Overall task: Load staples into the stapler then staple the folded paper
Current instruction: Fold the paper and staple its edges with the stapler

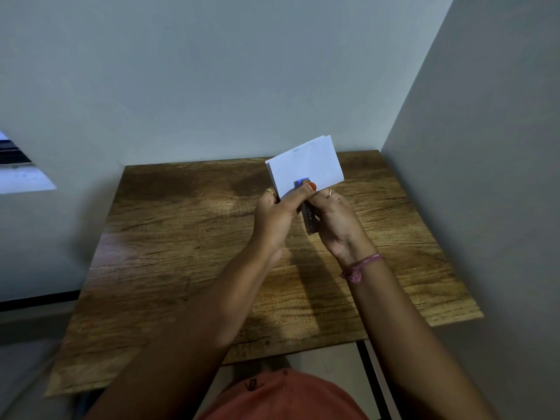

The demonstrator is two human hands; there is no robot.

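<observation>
A folded white paper point(306, 163) is held up above the far part of the wooden table point(188, 237). My left hand point(277, 216) pinches its lower edge, the thumb lying across the paper beside the stapler's blue tip. A small stapler point(309, 218), blue at the front and dark along the body, clamps the paper's lower edge. My right hand point(339, 225) is wrapped around the stapler from the right. Most of the stapler is hidden between the two hands. No loose staples are visible.
Grey walls close in behind the table and along its right side. A window point(18, 168) is at the far left. My orange clothing point(281, 398) shows below the table's near edge.
</observation>
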